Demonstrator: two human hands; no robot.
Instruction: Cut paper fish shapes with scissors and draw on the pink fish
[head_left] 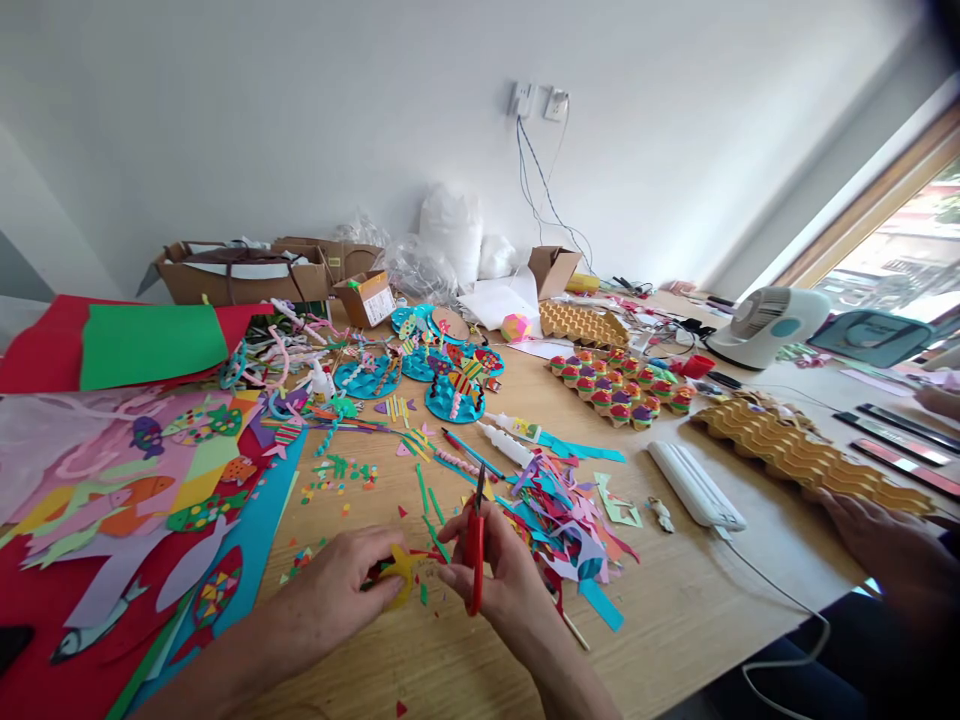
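Note:
My left hand (346, 577) pinches a yellow paper cutout (397, 570) between thumb and fingers, low over the wooden table. Close to its right, my right hand (499, 570) is closed on red-handled scissors (474, 555), whose dark blades point up and away from me. Thin red strips show between the two hands; I cannot tell whether one of them is held. Narrow green paper strips (433, 505) and tiny coloured scraps lie on the table just beyond. A heap of colourful paper offcuts (559, 520) spreads right of the scissors.
Paper fish and coloured sheets (150, 350) cover the left side. Blue decorated discs (454, 400) and glue bottles (506, 440) stand farther back. To the right are painted egg-carton cups (619, 385), a white power strip (697, 485), a fan (769, 325) and another person's hand (862, 530) near an egg tray (802, 450).

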